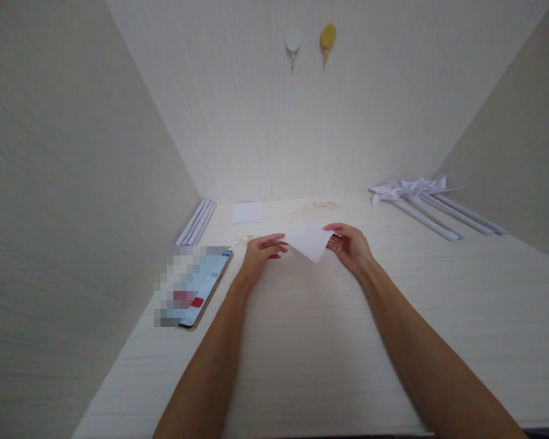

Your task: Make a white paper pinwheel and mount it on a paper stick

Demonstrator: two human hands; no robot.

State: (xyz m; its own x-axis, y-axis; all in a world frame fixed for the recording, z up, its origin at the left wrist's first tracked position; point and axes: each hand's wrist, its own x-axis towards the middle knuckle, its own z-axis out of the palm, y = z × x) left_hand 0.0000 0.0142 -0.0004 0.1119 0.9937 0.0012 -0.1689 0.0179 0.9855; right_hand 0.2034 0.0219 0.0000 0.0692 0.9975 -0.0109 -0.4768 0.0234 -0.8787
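A small white sheet of paper (308,242) is held up between my two hands above the white table, one corner pointing down toward me. My left hand (261,253) pinches its left corner with thumb and fingertips. At the opposite corner, my right hand (351,245) grips the paper, index finger on top and the other fingers curled beneath. To the left of my left forearm lies a phone (210,286) with a lit screen, partly blurred out by blocks.
Rolled white paper tubes (197,222) lie by the left wall. A flat white paper piece (248,212) rests near the back wall. Paper pinwheel-like shapes on sticks (409,189) lie at the right. White (293,41) and yellow hooks (328,38) are on the back wall.
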